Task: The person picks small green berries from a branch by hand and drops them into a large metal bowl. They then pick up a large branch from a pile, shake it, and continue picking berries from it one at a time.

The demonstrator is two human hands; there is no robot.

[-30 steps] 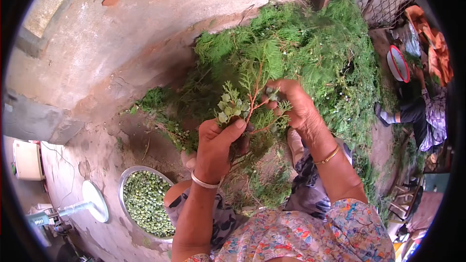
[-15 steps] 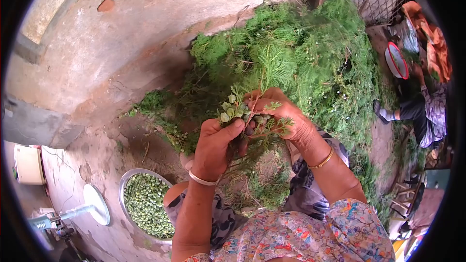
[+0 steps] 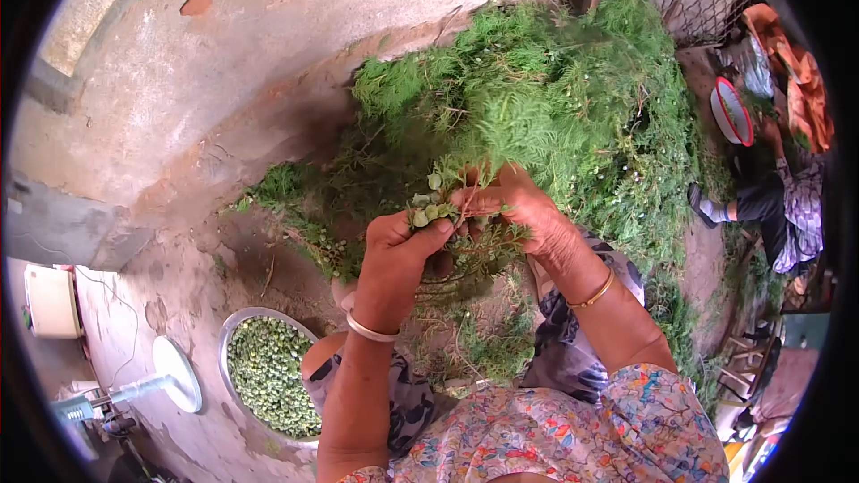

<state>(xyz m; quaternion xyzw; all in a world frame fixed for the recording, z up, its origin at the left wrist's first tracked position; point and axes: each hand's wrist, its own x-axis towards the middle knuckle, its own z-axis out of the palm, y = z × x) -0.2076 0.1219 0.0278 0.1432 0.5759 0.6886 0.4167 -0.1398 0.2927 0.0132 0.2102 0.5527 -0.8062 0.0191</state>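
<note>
My left hand (image 3: 394, 264), with a bangle at its wrist, is closed around several small green cones (image 3: 432, 212) that look like cypress cones. They show between its thumb and fingers. My right hand (image 3: 528, 210) pinches the reddish stem of a leafy cypress sprig (image 3: 472, 201), close beside the left fingertips. The sprig's feathery top is blurred above the hands, and some leaves hang below the right fingers. To the lower left, a round metal basin (image 3: 223, 351) on the ground holds many picked green cones (image 3: 268, 374). The fingertips are partly hidden by leaves.
A large heap of cut green branches (image 3: 617, 143) lies ahead against the wall (image 3: 295, 27). A pedestal fan (image 3: 176, 374) stands at the left. At the far right another person (image 3: 796, 215) sits beside a red-rimmed white basin (image 3: 733, 112).
My right hand has shifted slightly, and the sprig's top is now smeared by motion. Fewer cones show above my left hand. The basin and heap stay put.
</note>
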